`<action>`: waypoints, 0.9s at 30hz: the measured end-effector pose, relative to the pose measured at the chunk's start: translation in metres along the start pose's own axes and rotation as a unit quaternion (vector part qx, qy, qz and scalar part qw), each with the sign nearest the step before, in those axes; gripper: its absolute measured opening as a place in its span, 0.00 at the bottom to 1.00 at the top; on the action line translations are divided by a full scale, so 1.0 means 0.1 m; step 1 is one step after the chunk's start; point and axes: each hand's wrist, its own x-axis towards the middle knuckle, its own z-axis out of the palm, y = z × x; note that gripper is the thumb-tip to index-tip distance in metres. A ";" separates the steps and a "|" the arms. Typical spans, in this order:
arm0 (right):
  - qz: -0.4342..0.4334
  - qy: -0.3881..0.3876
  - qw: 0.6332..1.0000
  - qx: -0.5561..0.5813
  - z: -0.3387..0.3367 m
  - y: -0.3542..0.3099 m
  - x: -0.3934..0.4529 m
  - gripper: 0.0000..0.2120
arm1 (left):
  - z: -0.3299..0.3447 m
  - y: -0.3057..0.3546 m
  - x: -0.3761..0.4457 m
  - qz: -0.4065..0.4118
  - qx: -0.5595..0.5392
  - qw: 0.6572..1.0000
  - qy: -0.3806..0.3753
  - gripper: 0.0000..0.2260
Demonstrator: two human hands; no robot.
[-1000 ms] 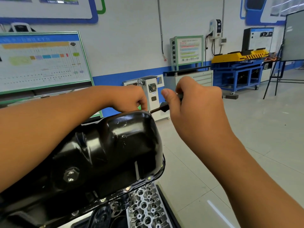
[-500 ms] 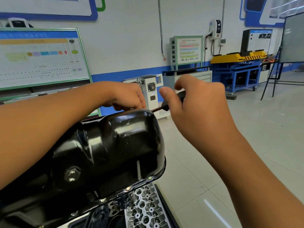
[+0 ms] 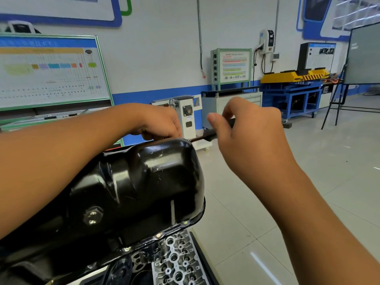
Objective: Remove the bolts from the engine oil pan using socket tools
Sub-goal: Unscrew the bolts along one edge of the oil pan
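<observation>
The black oil pan (image 3: 135, 188) sat inverted on the engine at lower left, flange bolts (image 3: 185, 222) along its near rim. At its twelve o'clock edge, the left hand (image 3: 158, 124) curled over the far rim; what its grip held was hidden. The right hand (image 3: 246, 136) clasped the socket driver's black handle (image 3: 211, 135), thumb raised higher than half a second before.

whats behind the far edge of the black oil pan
Behind the oil pan, the left hand reaches over its top edge, and the right hand grips a black tool handle. The tool's tip and any bolt there are hidden by the pan.
</observation>
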 end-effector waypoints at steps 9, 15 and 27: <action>-0.236 -0.046 0.969 0.054 -0.02 0.02 -0.03 0.08 | 0.02 -0.01 -0.03 0.007 -0.014 1.000 0.006 0.08; -0.016 -0.018 0.999 0.029 0.10 0.03 -0.06 0.14 | 0.02 -0.01 -0.02 0.007 -0.011 1.000 0.020 0.06; -0.056 -0.052 0.997 0.031 0.04 0.03 -0.06 0.12 | 0.04 0.00 -0.03 0.009 -0.010 1.000 0.020 0.05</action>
